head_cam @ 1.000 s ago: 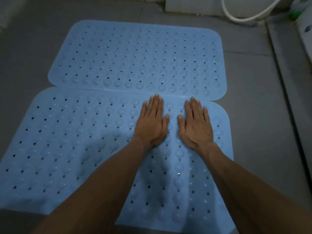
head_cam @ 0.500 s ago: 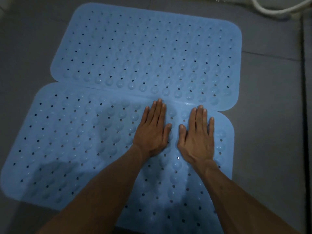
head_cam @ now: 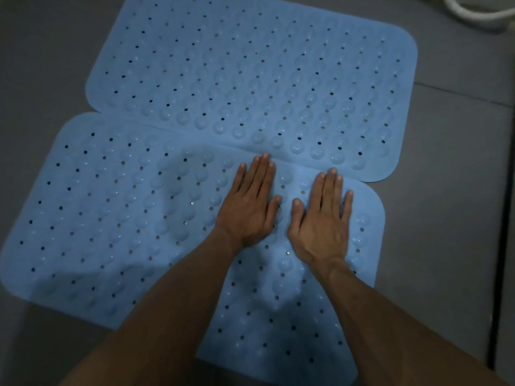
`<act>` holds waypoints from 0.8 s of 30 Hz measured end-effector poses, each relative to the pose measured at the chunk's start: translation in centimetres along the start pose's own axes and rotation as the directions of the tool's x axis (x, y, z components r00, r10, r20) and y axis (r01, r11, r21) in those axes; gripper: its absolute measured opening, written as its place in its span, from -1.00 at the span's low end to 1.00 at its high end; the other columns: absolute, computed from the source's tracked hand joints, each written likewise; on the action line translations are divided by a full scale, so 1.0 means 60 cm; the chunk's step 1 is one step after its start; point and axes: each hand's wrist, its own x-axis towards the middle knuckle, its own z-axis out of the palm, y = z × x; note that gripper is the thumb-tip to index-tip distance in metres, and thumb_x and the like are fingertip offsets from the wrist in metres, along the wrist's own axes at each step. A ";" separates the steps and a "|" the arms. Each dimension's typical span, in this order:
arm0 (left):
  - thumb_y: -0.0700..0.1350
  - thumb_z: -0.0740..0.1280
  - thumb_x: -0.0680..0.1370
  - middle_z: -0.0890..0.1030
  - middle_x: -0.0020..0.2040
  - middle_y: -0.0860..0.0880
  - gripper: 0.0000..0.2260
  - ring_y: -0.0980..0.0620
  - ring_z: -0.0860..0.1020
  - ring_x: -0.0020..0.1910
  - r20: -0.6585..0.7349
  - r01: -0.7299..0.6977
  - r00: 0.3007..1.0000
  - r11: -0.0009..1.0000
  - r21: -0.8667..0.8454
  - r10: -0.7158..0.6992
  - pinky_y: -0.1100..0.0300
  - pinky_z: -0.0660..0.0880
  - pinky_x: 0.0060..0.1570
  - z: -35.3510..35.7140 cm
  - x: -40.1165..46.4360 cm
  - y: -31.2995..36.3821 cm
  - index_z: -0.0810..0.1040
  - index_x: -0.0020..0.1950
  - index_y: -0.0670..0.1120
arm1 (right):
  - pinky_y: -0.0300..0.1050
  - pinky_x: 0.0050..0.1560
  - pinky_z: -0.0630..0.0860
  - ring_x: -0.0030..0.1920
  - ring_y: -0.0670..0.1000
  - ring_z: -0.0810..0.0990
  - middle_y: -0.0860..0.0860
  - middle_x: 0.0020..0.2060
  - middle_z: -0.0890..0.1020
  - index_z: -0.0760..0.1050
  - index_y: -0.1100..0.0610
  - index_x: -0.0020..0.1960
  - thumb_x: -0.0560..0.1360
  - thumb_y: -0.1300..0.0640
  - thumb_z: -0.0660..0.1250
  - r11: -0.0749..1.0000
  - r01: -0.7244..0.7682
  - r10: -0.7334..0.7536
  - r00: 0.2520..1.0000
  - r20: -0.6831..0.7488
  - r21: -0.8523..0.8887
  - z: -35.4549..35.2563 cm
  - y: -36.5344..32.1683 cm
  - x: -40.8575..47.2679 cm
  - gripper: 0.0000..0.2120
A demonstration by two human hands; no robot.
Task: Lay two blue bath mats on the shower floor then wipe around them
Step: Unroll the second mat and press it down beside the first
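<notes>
Two blue bath mats with holes and round bumps lie flat on the grey shower floor. The far mat sits slightly to the right; the near mat lies in front of it, and their long edges meet or slightly overlap. My left hand and my right hand rest palm down, side by side, on the near mat's far right part, fingers straight and together, fingertips close to the seam. Neither hand holds anything. My forearms cover part of the near mat's front edge.
Grey floor tile surrounds the mats, with a grout line at the right. A dark groove runs along the far right. A white hose curves across the top right corner.
The view has tilted down and shifted, so the mats sit higher in frame. My hands stay flat on the near mat, side by side, with the fingertips still at the seam.
</notes>
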 end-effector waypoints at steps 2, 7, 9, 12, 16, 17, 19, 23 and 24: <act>0.06 -0.02 0.66 0.02 0.58 -0.20 -0.43 -0.09 -0.05 0.57 0.014 0.003 1.000 1.000 0.002 -0.003 -0.10 0.00 0.51 0.001 -0.001 0.000 0.03 0.56 -0.26 | 0.17 0.56 -0.14 0.60 0.08 -0.18 0.17 0.60 -0.09 -0.11 0.25 0.60 0.65 -0.13 -0.10 1.000 0.000 0.000 1.000 -0.007 -0.005 0.002 0.000 0.000 -0.33; 0.05 -0.02 0.65 0.02 0.58 -0.21 -0.43 -0.09 -0.05 0.57 0.021 0.016 1.000 1.000 -0.014 -0.016 -0.09 -0.01 0.52 0.004 -0.001 -0.002 0.03 0.56 -0.27 | 0.16 0.57 -0.13 0.60 0.08 -0.15 0.16 0.60 -0.07 -0.09 0.24 0.61 0.65 -0.14 -0.09 1.000 -0.001 0.000 1.000 -0.023 -0.017 0.006 0.001 -0.001 -0.33; 0.05 -0.01 0.65 0.04 0.58 -0.22 -0.42 -0.11 -0.02 0.57 0.013 0.014 1.000 1.000 -0.021 -0.014 -0.09 -0.01 0.52 0.004 0.000 -0.002 0.05 0.56 -0.28 | 0.15 0.57 -0.13 0.60 0.06 -0.15 0.15 0.61 -0.07 -0.09 0.23 0.61 0.64 -0.15 -0.09 1.000 -0.003 0.003 1.000 -0.030 -0.011 0.006 0.001 0.000 -0.33; 0.06 -0.03 0.64 0.07 0.57 -0.23 -0.42 -0.12 0.01 0.57 0.021 0.010 1.000 1.000 -0.027 -0.009 -0.09 -0.01 0.51 0.004 0.000 -0.002 0.08 0.55 -0.28 | 0.13 0.57 -0.14 0.60 0.05 -0.13 0.13 0.61 -0.05 -0.09 0.21 0.61 0.64 -0.16 -0.10 1.000 0.001 -0.002 0.999 -0.053 -0.013 0.006 0.001 -0.001 -0.33; 0.05 -0.04 0.64 0.09 0.56 -0.23 -0.43 -0.12 0.04 0.56 0.021 0.013 1.000 0.999 -0.048 -0.012 -0.10 -0.03 0.52 0.004 -0.003 -0.008 0.08 0.55 -0.27 | 0.11 0.58 -0.15 0.60 0.05 -0.09 0.13 0.61 -0.01 -0.06 0.20 0.61 0.64 -0.15 -0.07 1.000 0.001 -0.001 0.996 -0.087 0.005 0.015 0.001 -0.002 -0.34; 0.05 -0.05 0.65 0.05 0.57 -0.22 -0.43 -0.11 0.00 0.57 0.046 0.010 0.999 0.998 -0.055 -0.007 -0.08 -0.07 0.52 0.000 -0.004 -0.009 0.05 0.56 -0.26 | 0.11 0.57 -0.16 0.60 0.05 -0.09 0.13 0.61 -0.02 -0.07 0.20 0.61 0.64 -0.16 -0.08 1.000 -0.003 0.003 0.997 -0.074 -0.004 0.015 0.001 -0.002 -0.33; 0.05 -0.05 0.67 -0.05 0.59 -0.18 -0.44 -0.07 -0.09 0.57 0.099 -0.024 0.995 0.994 -0.109 0.034 -0.03 -0.19 0.53 -0.012 -0.005 -0.018 -0.04 0.58 -0.23 | 0.11 0.57 -0.19 0.60 0.05 -0.14 0.12 0.61 -0.07 -0.12 0.20 0.61 0.64 -0.17 -0.12 0.999 -0.034 0.034 0.999 -0.013 -0.033 0.008 -0.001 0.000 -0.32; 0.05 -0.10 0.68 -0.09 0.59 -0.14 -0.46 -0.04 -0.13 0.57 0.079 -0.042 0.996 0.993 -0.109 0.050 0.00 -0.24 0.52 -0.041 -0.048 -0.064 -0.07 0.58 -0.20 | 0.10 0.56 -0.26 0.59 0.07 -0.21 0.13 0.60 -0.15 -0.20 0.22 0.61 0.65 -0.14 -0.17 0.992 -0.085 0.092 0.993 0.068 -0.088 -0.016 -0.041 -0.012 -0.34; 0.05 -0.12 0.67 -0.07 0.59 -0.15 -0.46 -0.06 -0.12 0.57 0.057 -0.020 0.998 0.996 -0.081 0.025 -0.01 -0.23 0.52 -0.046 -0.073 -0.080 -0.06 0.58 -0.21 | 0.09 0.56 -0.27 0.59 0.07 -0.21 0.13 0.60 -0.15 -0.20 0.22 0.60 0.65 -0.13 -0.16 0.995 -0.075 0.079 0.995 0.054 -0.071 -0.018 -0.063 -0.027 -0.34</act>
